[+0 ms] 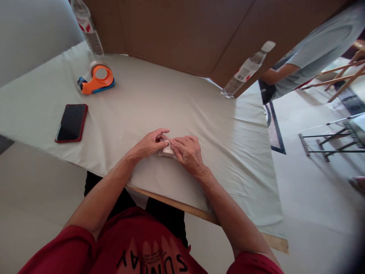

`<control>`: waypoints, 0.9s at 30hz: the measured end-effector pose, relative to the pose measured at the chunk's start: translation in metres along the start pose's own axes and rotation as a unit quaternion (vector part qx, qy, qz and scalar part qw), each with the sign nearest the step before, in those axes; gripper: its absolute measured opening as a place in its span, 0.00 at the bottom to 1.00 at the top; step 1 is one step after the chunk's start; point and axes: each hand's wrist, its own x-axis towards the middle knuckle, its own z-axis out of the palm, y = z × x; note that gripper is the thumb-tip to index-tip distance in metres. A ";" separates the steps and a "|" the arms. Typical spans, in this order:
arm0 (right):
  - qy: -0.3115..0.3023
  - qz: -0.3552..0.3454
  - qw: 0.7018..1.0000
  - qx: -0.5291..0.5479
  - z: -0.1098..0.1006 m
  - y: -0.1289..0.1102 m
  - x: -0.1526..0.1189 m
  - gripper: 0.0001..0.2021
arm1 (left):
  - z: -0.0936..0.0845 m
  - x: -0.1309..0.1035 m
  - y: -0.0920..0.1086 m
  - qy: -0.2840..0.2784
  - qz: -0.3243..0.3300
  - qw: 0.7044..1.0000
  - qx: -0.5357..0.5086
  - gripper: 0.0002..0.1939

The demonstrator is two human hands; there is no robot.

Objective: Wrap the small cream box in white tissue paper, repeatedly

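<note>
A small whitish box-like packet (168, 149) rests on the cloth-covered table near its front edge, between my two hands. My left hand (152, 142) grips it from the left, thumb on top and index finger stretched forward. From the right, my right hand (186, 152) closes on it with fingers and thumb pressed together at its upper side. The fingers cover much of the packet, and its print is too small to read.
At the back left are an orange tape dispenser (100, 80) and a water bottle (89, 32). A phone (72, 123) in a red case lies left. Another bottle (246, 72) stands right, by a brown cardboard panel (171, 34). A person (319, 49) is beyond it.
</note>
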 end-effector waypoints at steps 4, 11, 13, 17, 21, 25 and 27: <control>0.049 0.013 0.998 0.028 -0.003 0.000 -0.005 0.13 | 0.000 -0.001 -0.002 0.004 0.003 1.000 -0.011 0.33; 0.113 0.074 0.981 0.141 -0.011 0.008 -0.007 0.13 | -0.001 -0.002 -0.001 0.005 -0.002 1.000 -0.013 0.34; 0.088 0.074 0.981 0.154 -0.007 0.010 -0.007 0.14 | -0.001 -0.002 -0.001 0.006 0.000 1.000 -0.009 0.33; 0.045 0.043 0.990 0.128 0.002 0.008 -0.009 0.15 | -0.001 -0.003 -0.002 0.009 0.010 1.000 0.006 0.31; 0.033 0.012 0.996 0.082 0.002 0.006 -0.008 0.11 | -0.001 -0.002 -0.004 0.009 0.017 1.000 0.010 0.31; 0.016 0.032 0.989 0.146 -0.002 0.012 -0.009 0.21 | -0.002 -0.001 -0.006 0.004 0.023 1.000 0.008 0.31; -0.018 0.042 0.983 0.177 -0.001 0.017 -0.010 0.33 | -0.003 -0.001 -0.007 0.002 0.024 1.000 0.005 0.31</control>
